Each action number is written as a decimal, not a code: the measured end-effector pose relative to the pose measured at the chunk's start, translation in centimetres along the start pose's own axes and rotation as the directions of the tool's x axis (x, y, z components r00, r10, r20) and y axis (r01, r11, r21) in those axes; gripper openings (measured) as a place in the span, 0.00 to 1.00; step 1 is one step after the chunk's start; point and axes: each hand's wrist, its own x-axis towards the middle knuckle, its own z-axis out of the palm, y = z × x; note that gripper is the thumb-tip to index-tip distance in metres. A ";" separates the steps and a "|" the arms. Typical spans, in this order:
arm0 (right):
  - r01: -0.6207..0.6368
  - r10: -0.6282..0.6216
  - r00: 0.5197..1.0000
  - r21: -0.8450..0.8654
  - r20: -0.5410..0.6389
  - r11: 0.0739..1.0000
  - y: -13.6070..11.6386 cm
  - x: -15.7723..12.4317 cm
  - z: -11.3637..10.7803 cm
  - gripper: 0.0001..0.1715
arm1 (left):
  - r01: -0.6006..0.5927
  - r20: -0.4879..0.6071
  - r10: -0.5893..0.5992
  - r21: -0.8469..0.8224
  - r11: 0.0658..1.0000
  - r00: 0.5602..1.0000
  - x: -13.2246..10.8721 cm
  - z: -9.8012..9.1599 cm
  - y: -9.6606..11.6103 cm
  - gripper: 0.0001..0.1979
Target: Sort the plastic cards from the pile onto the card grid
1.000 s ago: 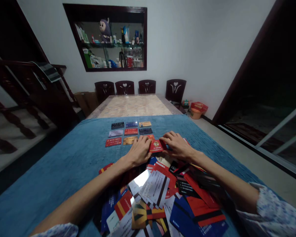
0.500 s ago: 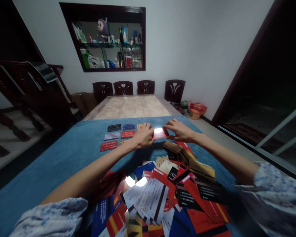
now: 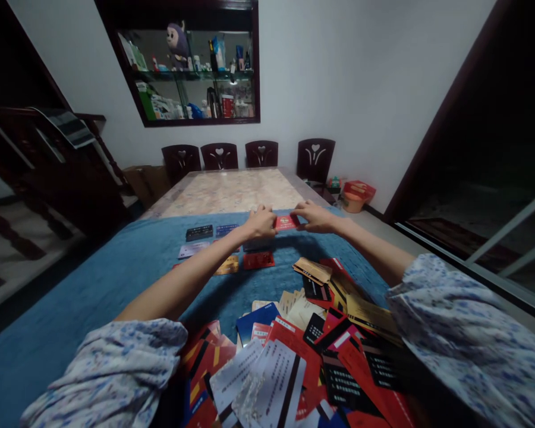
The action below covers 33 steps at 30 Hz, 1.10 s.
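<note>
Seemingly plastic, oblong red card (image 3: 286, 222) in grip of left hand (image 3: 261, 223) and right hand (image 3: 317, 217)

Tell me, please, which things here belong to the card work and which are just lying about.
Card work:
red card between left hand and right hand
cards laid in rows
heap of cards
blue cloth beneath

Just lying about:
purple plush toy
striped cloth
chairs
cardboard box

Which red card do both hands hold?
The red card with the round emblem, gripped at its ends by the left hand and right hand; other red cards lie in the rows or the loose pile.
</note>
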 end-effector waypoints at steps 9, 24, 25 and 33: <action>-0.084 0.089 0.990 -0.047 0.108 0.995 2.0 3.1 2.3 0.20 | 0.049 0.063 -0.047 -0.022 0.999 0.997 3.7 1.7 -1.2 0.13; -0.183 0.181 0.973 0.000 0.140 0.983 2.9 4.8 6.4 0.22 | 0.117 0.150 -0.106 -0.065 0.991 0.983 6.2 4.8 -2.0 0.12; -0.189 0.186 0.973 0.009 0.140 0.982 3.0 4.8 6.5 0.22 | 0.122 0.159 -0.110 -0.064 0.990 0.981 6.3 4.8 -1.9 0.12; -0.255 0.237 0.958 0.101 0.161 0.962 3.2 4.4 6.8 0.24 | 0.160 0.185 -0.145 -0.071 0.985 0.972 6.6 5.1 -1.8 0.13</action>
